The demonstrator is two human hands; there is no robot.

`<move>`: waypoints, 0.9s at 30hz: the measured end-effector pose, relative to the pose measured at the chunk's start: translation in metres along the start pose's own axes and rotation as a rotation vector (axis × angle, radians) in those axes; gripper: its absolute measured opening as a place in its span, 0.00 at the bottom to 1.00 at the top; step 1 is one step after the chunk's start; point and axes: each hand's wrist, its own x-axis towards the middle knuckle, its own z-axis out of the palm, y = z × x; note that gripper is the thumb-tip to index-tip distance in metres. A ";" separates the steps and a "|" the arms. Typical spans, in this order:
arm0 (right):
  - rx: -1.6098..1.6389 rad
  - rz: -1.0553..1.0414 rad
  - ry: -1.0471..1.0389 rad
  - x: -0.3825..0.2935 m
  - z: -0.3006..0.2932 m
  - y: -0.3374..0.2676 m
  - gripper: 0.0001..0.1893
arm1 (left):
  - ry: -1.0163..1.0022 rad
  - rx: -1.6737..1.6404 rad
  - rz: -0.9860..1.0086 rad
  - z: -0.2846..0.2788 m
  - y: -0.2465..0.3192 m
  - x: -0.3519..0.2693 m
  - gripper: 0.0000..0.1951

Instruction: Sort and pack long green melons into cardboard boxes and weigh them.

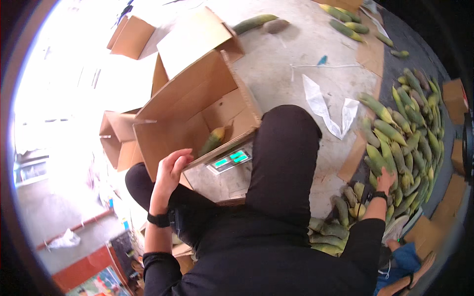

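Observation:
An open cardboard box (192,92) stands tilted before me, with a green radish (213,141) yellowish at one end lying inside. My left hand (173,166) is at the box's near left corner, fingers bent and apart, holding nothing that shows. Just below the box's near edge, a digital scale's display (230,161) glows green. At the right, my right hand (386,180) reaches onto a large pile of green radishes (411,148) and touches one; whether the fingers grip it cannot be told.
More cardboard boxes (133,37) stand at the upper left. White plastic strips (322,107) and a white cord lie on the concrete floor. Loose radishes (346,31) lie at the top right. Another person in blue shorts (401,262) is at the lower right.

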 end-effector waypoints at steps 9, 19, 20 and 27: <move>-0.037 -0.327 -0.111 -0.010 0.001 -0.007 0.29 | -0.291 -0.153 -0.049 -0.035 0.006 0.019 0.20; 0.439 -1.004 -0.671 -0.270 0.025 -0.198 0.23 | -0.219 0.001 0.113 -0.056 0.036 0.045 0.24; 0.403 -1.063 -0.704 -0.294 0.030 -0.207 0.23 | -0.167 -0.002 0.175 -0.053 0.039 0.048 0.26; 0.253 -1.341 -1.141 -0.415 0.100 -0.208 0.23 | -0.205 -0.079 0.409 -0.048 0.055 0.061 0.36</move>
